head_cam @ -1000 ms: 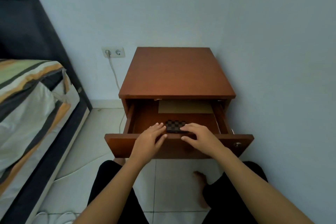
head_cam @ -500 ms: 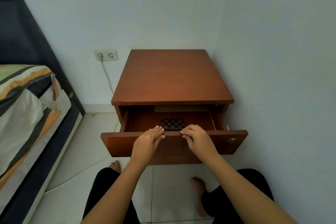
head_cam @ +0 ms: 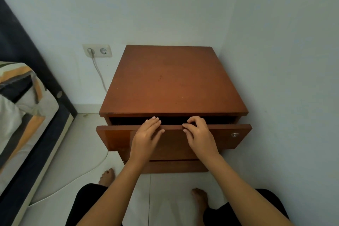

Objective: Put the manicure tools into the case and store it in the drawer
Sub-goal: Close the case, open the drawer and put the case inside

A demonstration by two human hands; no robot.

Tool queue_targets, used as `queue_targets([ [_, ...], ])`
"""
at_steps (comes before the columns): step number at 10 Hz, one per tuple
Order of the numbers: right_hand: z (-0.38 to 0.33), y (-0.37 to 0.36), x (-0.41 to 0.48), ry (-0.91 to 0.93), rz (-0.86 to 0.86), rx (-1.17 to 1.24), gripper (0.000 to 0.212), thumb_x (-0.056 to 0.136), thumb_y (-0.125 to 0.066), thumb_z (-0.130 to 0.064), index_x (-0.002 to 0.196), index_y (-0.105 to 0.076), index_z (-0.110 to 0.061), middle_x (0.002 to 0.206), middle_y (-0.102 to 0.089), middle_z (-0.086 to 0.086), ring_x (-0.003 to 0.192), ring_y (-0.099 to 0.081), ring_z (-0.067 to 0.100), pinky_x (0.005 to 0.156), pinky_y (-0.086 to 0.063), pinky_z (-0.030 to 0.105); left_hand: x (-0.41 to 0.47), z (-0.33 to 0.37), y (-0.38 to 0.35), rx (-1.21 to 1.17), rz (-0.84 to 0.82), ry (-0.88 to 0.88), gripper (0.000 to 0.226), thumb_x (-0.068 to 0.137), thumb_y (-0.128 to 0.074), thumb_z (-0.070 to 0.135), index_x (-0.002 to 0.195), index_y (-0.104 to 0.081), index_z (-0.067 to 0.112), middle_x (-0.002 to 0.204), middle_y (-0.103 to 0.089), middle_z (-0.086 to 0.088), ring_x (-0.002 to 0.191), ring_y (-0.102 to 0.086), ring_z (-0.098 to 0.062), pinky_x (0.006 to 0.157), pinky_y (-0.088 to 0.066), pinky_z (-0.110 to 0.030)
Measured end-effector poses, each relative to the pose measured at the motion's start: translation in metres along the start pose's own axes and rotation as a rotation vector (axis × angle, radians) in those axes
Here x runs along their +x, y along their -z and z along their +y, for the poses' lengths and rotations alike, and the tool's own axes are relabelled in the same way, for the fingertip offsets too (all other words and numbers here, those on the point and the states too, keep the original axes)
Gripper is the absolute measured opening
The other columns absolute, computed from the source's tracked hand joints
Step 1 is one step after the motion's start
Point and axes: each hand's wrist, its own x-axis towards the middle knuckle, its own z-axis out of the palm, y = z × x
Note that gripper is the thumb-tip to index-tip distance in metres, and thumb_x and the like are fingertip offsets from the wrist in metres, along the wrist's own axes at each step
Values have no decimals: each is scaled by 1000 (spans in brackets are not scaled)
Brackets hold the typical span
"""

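The wooden nightstand [head_cam: 172, 82] stands in the room's corner. Its top drawer [head_cam: 220, 137] is pushed almost fully in, leaving only a narrow dark gap [head_cam: 211, 120] under the top. The checkered manicure case is hidden inside that gap. My left hand [head_cam: 146, 137] lies flat on the drawer front, fingers straight and reaching over its top edge. My right hand [head_cam: 200, 137] rests beside it with fingers bent, the fingertips on the same edge. Neither hand holds an object.
A round metal lock [head_cam: 234, 134] sits at the drawer front's right end. A wall socket [head_cam: 97, 51] with a white cable [head_cam: 100, 75] is left of the nightstand. A bed [head_cam: 22, 115] with striped bedding fills the left. My bare feet [head_cam: 107, 177] rest on the tiled floor.
The drawer has slid inward from wide open to nearly shut, with both hands moving forward on its front. The checkered case has gone out of sight.
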Motion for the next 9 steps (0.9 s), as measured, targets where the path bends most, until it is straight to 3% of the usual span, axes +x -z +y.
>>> queue_targets([
  [1, 9, -3, 12, 9, 3, -82, 38, 84, -66, -16, 121, -58, -9, 120, -57, 11, 115, -55, 24, 87, -50, 26, 12, -7, -4, 81, 16, -43, 46, 81, -72, 16, 123, -59, 4, 132, -56, -12, 129, -44, -21, 112, -25, -29],
  [2, 15, -6, 22, 51, -20, -148, 45, 85, -64, -19, 128, -51, -10, 127, -55, 12, 122, -51, 24, 97, -45, 30, 24, -14, -6, 189, -25, -58, 52, 84, -68, 26, 130, -53, 6, 138, -50, -13, 133, -40, -25, 111, -27, -39],
  [4, 22, -19, 36, 50, 50, -176, 33, 83, -64, -17, 115, -59, -11, 114, -61, 13, 110, -57, 29, 93, -48, 38, 40, -20, -13, 309, 12, -60, 42, 84, -67, 32, 118, -60, 9, 123, -60, -11, 116, -54, -27, 97, -39, -37],
  [6, 20, -23, 36, 27, 109, -153, 29, 81, -65, -14, 110, -60, -10, 106, -61, 13, 103, -58, 30, 88, -49, 37, 41, -17, -20, 366, 55, -44, 40, 83, -67, 35, 113, -59, 10, 118, -60, -10, 113, -53, -26, 94, -39, -37],
  [7, 12, -17, 34, 2, 58, -174, 32, 80, -66, -12, 112, -59, -10, 108, -60, 13, 104, -58, 30, 88, -49, 37, 37, -11, -16, 380, -3, -24, 43, 84, -66, 33, 118, -57, 8, 124, -57, -12, 118, -52, -29, 100, -37, -39],
  [8, 0, -1, 33, -30, -58, -166, 36, 85, -62, -15, 119, -56, -8, 116, -57, 13, 109, -55, 29, 87, -49, 37, 35, 0, -2, 380, -170, -3, 56, 90, -57, 38, 135, -44, 8, 141, -45, -12, 134, -37, -28, 112, -22, -38],
  [9, -10, 15, 24, -73, -162, -189, 38, 90, -54, -19, 126, -50, -10, 123, -51, 11, 113, -49, 29, 85, -47, 36, 34, 12, 15, 406, -355, 43, 70, 93, -48, 46, 148, -21, 12, 157, -19, -6, 145, -12, -20, 116, -8, -33],
])
